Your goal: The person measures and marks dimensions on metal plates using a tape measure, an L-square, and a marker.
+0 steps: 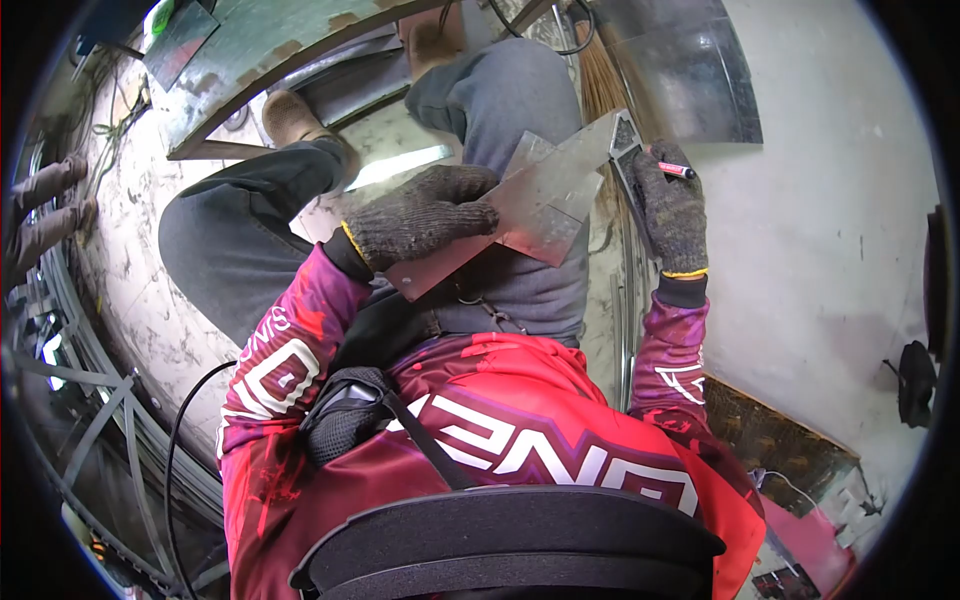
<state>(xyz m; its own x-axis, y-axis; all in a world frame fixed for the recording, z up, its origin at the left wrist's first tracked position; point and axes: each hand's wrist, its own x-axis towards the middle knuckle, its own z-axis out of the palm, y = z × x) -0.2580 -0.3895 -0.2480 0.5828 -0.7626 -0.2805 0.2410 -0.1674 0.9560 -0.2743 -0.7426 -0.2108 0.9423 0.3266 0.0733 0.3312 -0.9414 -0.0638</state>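
Metal sheet (530,205) | long axis diagonal | left hand (425,215) pressing

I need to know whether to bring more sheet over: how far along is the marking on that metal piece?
Done: cannot tell, no drawn line shows on the metal sheet. In hand: the left hand, gloved, presses flat on the sheet resting on the lap, and the right hand grips a red marker at the sheet's far corner. Left: any marking itself; other sheets lie nearby.
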